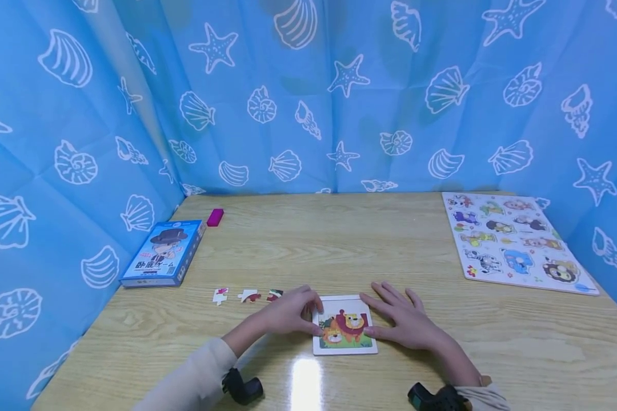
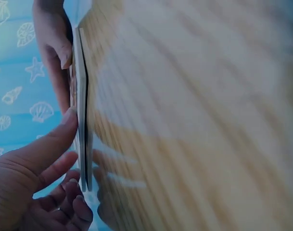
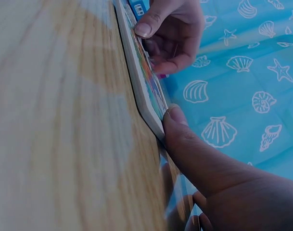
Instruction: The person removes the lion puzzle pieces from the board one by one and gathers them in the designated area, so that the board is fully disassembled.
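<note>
A small square jigsaw puzzle (image 1: pixel 341 341) with two lions in a white frame lies flat on the table in the head view. My left hand (image 1: pixel 293 311) touches its left side with thumb and index finger, which stand apart; the other fingers are loosely bent in the left wrist view. At the right side, my right hand (image 1: pixel 403 319) lies with its fingers spread, the thumb (image 3: pixel 177 126) resting on the frame's edge. Left of the puzzle are loose jigsaw pieces: a white and pink one (image 1: pixel 220 295), a white and red one (image 1: pixel 249 295) and a dark one (image 1: pixel 275 295) beside my left hand.
A blue game box (image 1: pixel 161 254) stands at the table's left edge, with a small magenta block (image 1: pixel 215 217) behind it. An animal picture board (image 1: pixel 519 242) lies at the back right. Blue shell-print curtains (image 1: pixel 308 97) enclose the wooden table (image 1: pixel 313 240).
</note>
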Demonstrator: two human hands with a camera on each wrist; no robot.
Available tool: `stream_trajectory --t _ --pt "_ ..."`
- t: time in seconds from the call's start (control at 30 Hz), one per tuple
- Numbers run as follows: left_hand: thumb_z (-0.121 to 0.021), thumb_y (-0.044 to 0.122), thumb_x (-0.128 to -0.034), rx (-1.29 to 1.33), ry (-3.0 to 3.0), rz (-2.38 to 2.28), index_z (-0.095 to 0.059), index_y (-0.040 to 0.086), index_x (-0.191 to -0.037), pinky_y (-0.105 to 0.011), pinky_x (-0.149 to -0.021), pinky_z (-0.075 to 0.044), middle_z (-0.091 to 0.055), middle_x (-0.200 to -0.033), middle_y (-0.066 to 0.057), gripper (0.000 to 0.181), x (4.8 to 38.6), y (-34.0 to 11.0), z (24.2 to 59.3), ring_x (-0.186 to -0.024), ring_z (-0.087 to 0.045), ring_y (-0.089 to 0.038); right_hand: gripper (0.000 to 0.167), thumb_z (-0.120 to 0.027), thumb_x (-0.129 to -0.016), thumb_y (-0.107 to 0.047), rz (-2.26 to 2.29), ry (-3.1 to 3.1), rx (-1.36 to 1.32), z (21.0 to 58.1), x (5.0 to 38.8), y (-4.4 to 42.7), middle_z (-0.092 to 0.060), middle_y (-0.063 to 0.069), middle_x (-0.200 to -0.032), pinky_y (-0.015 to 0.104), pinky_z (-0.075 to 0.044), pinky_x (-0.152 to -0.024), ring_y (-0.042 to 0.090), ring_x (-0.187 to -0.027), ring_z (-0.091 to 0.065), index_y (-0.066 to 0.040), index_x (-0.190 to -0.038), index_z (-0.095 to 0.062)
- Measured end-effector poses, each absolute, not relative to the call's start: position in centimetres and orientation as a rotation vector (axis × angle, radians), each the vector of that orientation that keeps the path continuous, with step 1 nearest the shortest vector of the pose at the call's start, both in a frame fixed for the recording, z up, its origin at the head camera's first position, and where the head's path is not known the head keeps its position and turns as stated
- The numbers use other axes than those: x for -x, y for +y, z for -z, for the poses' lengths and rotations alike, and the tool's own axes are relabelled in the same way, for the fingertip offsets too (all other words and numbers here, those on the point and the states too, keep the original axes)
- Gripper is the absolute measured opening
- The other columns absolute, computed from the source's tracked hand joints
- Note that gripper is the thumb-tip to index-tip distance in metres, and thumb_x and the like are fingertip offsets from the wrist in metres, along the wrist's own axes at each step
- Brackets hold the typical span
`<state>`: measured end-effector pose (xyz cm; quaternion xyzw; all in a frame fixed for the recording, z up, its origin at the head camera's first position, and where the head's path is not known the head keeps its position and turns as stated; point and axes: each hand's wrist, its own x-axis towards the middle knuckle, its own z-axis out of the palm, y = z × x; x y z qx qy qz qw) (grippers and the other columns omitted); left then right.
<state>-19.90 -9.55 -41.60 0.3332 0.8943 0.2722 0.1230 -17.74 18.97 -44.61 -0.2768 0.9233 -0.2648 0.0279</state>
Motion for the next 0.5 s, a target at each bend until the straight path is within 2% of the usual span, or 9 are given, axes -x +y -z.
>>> stream_trajectory --t 0.13,0.5 --pt "-0.081 0.028 -0.0759 -0.993 2.606 -0.8 -0.062 0.013 -0.093 -0.022 -0.067 -0.041 -0.049 -0.086 0.005 0.03 19.83 -9.45 41.59 -0.075 -0.046 -0.008 0.068 -0.059 -0.087 -0.054 0.829 2.849 0.861 44.77 17.75 19.01 -0.028 0.019 -0.149 0.065 -0.001 -0.1 0.039 -0.138 -0.016 -0.016 -0.142 -0.045" --pt "-0.081 0.026 -0.076 -0.991 2.602 -0.767 -0.059 0.01 -0.092 -0.023 -0.068 -0.041 -0.048 -0.085 0.004 0.032 19.99 -9.16 41.43 -0.075 -0.046 -0.009 0.068 -0.059 -0.087 -0.054 0.831 2.85 0.853 44.68 17.75 18.99 -0.029 0.018 -0.15 0.064 0.0 -0.101 0.039 -0.138 -0.016 -0.016 -0.142 -0.045"
